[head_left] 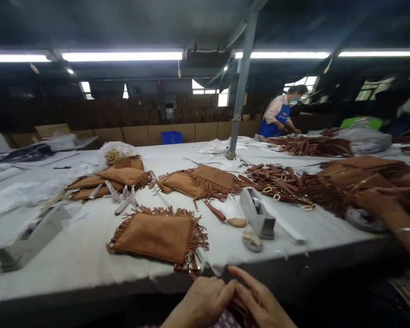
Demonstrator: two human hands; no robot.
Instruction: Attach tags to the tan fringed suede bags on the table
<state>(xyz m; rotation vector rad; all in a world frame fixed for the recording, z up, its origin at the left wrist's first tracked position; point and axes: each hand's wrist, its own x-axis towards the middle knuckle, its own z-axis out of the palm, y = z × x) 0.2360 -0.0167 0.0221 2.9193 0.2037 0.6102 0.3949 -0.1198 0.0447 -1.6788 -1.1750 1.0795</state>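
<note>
My left hand [200, 303] and my right hand [259, 303] are together at the bottom edge, below the front rim of the white table [89, 255]. Their fingers are curled against each other around a small brown piece [239, 305] that I cannot name. Just above them a brown suede fringed bag [157, 236] lies flat at the table's near edge, with metal hardware at its lower right corner. More fringed bags [198, 181] lie further back.
A grey tape dispenser [258, 212] stands right of the bag, another [27, 241] at the left. Brown straps with gold rings [280, 184] are piled to the right. A co-worker's arm with a bracelet [392, 218] reaches in at right. A person in a blue apron [278, 119] works far back. A pole [241, 82] rises mid-table.
</note>
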